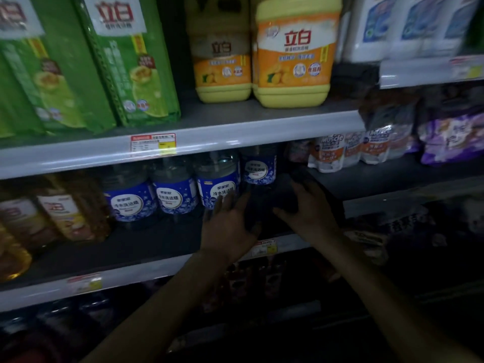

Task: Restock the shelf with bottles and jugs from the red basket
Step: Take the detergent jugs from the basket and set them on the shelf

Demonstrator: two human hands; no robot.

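Both my hands reach into the dim middle shelf (pixel 146 239). My left hand (pixel 227 226) has its fingers spread, the fingertips touching the blue label of a clear jug (pixel 218 188). My right hand (pixel 307 205) is spread too, a little to the right, with a dark gap between the two hands. Behind that gap stands another clear blue-labelled jug (pixel 259 169), further back on the shelf. Two more such jugs (pixel 175 192) stand in a row to the left. Neither hand visibly grips anything. The red basket is not clearly in view.
Yellow detergent jugs (pixel 293 56) and green refill packs (pixel 131 61) fill the upper shelf. Amber bottles (pixel 62 210) stand at the left of the middle shelf. Pouches (pixel 330 153) and purple bags (pixel 450 137) lie on the right. Price tags hang on the shelf rail (pixel 153 144).
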